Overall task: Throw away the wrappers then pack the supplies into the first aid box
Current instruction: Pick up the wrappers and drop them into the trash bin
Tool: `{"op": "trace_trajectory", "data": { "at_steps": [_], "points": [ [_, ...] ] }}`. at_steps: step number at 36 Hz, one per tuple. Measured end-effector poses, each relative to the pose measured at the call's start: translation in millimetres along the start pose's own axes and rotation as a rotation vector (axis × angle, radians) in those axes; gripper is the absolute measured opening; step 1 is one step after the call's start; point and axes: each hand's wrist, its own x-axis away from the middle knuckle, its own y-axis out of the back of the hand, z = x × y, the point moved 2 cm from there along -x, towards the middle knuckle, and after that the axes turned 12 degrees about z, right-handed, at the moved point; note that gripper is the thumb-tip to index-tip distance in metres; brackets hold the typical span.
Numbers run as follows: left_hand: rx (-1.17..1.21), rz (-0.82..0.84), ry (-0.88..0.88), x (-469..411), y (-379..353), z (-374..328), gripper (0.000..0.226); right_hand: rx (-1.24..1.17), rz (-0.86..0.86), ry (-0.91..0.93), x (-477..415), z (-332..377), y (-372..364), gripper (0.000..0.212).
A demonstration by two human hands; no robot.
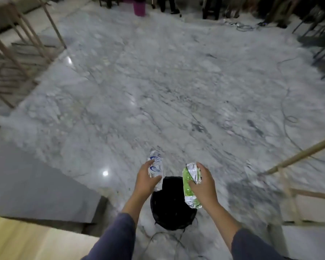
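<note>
My left hand (pixel 145 182) grips a crumpled clear wrapper with blue print (pixel 155 166). My right hand (pixel 204 182) grips a green and silver foil wrapper (pixel 189 186) that hangs down past my palm. Both hands are held out over a black bin lined with a black bag (pixel 172 207) standing on the marble floor just below them. The first aid box and the supplies are out of view.
A pale wooden table edge (pixel 26 239) lies at the lower left. Wooden frames stand at the upper left (pixel 23 53) and right (pixel 293 166). Cables (pixel 285 117) trail across the floor. Chair legs and people's legs line the far edge.
</note>
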Motion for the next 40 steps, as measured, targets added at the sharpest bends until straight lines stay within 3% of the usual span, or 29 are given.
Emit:
{"op": "trace_trajectory", "data": {
  "at_steps": [13, 18, 25, 29, 32, 40],
  "points": [
    [-0.141, 0.255, 0.265, -90.9, -74.4, 130.9, 0.062, -0.082, 0.030, -0.341, -65.4, -150.1, -65.5, 0.060],
    [-0.162, 0.333, 0.305, -107.6, -82.7, 160.6, 0.068, -0.121, 0.053, -0.362, -84.7, -175.7, -89.3, 0.062],
    [-0.318, 0.388, 0.298, -106.7, -70.9, 195.5, 0.090, 0.067, 0.157, -0.371, -70.3, -164.6, -91.0, 0.063],
    [-0.600, 0.429, 0.255, -71.1, -49.0, 120.0, 0.076, 0.251, 0.266, -0.324, -58.2, -133.8, -80.7, 0.064],
    [-0.767, 0.328, 0.234, -50.0, -25.3, 83.0, 0.072, 0.336, 0.297, -0.248, -50.1, -94.8, -71.1, 0.063],
    [-0.936, 0.076, 0.159, 34.1, 56.6, 5.1, 0.072, 0.523, 0.314, 0.041, -8.2, 29.9, -61.1, 0.062]
  ]
}}
